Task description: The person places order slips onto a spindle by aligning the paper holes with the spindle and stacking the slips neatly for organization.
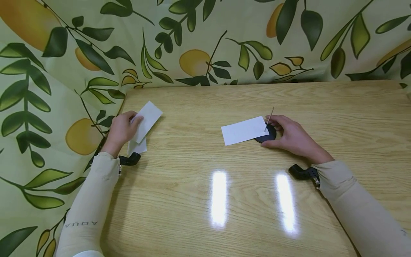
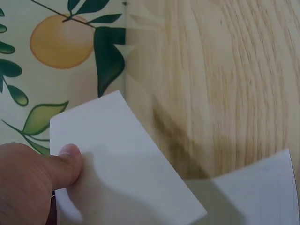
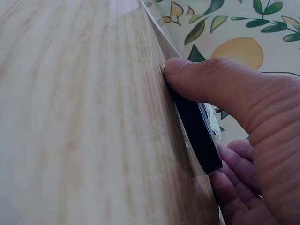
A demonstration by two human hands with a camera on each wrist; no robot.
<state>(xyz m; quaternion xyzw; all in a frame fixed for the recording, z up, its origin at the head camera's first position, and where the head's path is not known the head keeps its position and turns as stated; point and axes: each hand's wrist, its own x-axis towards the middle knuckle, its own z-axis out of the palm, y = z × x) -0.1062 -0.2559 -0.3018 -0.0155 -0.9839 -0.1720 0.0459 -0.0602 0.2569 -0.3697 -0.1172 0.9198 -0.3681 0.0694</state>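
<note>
On the left, my left hand (image 1: 121,131) pinches a white paper slip (image 1: 149,119), its thumb on top of the paper. Below that slip, more white paper (image 1: 138,147) lies on the table, partly covered; the left wrist view shows it as a loose sheet (image 2: 269,197) at lower right. My right hand (image 1: 293,139) grips the edge of a round black base (image 1: 272,135) with a thin upright spike (image 1: 270,117). Another white slip (image 1: 242,131) sits over the base, the spike standing through its right end. In the right wrist view the thumb presses the rim of the base (image 3: 199,133).
The wooden table (image 1: 183,157) ends at the back and left against a cloth (image 1: 199,32) printed with fruit and leaves. Two bright light reflections lie on the near part of the tabletop. A black wrist camera (image 1: 130,159) sits at the left cuff, another camera (image 1: 302,172) at the right.
</note>
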